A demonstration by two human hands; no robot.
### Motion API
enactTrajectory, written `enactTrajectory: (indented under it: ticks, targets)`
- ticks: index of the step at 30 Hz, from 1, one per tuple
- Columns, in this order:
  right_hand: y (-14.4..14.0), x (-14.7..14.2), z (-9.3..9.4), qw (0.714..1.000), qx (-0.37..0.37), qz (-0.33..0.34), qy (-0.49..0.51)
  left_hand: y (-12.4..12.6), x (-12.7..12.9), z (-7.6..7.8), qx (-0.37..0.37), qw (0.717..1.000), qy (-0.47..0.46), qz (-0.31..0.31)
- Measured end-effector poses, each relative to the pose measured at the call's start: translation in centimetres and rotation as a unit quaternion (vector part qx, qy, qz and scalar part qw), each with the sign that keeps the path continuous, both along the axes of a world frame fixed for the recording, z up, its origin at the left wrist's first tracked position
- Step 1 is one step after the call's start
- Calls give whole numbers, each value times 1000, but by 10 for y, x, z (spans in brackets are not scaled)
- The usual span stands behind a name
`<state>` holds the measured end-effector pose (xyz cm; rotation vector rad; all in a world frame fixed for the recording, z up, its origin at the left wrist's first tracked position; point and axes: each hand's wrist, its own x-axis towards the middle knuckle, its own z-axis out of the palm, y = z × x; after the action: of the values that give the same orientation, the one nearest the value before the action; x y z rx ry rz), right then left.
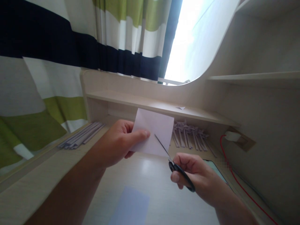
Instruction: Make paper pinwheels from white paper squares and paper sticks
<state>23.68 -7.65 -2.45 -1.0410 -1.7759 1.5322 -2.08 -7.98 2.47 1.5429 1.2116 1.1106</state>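
A square sheet of white paper (156,125) is held up above the desk by my left hand (122,139), thumb on the near face and fingers behind it. My right hand (193,175) is closed around the black handles of a pair of scissors (181,175). The scissors' blades point up and left across the lower right part of the paper, toward its middle. Whether a blade lies behind the sheet, I cannot tell.
Rolled paper sticks (82,135) lie at the desk's left. Several folded paper pinwheels on sticks (189,134) lie at the back right. A paper scrap (180,108) rests on the shelf (140,101). A phone (217,172) and a red cable (248,190) are at the right.
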Motion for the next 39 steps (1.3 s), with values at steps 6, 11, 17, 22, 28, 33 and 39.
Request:
enactTrajectory:
  ticks: [6, 11, 17, 22, 28, 33, 39]
  targets:
    - [-1, -1, -2, 1000, -11, 12, 7, 0, 1, 0, 2, 1000, -13, -9]
    - [8, 14, -1, 996, -24, 40, -74, 2, -6, 1, 21, 999, 5, 30]
    - [27, 38, 11, 984, 122, -123, -44, 3, -12, 1, 42, 998, 47, 18]
    - [18, 18, 8, 961, 177, -202, 67, -2, 7, -5, -12, 975, 156, -157]
    - [14, -2, -9, 975, 104, -156, 122, 7, 15, -11, 24, 985, 132, -110]
    - [21, -1, -14, 946, 109, -216, 217, 16, 17, -15, 41, 995, 41, -79]
    - [25, -6, -17, 931, 91, -218, 279, 18, 27, -27, -43, 983, 53, -169]
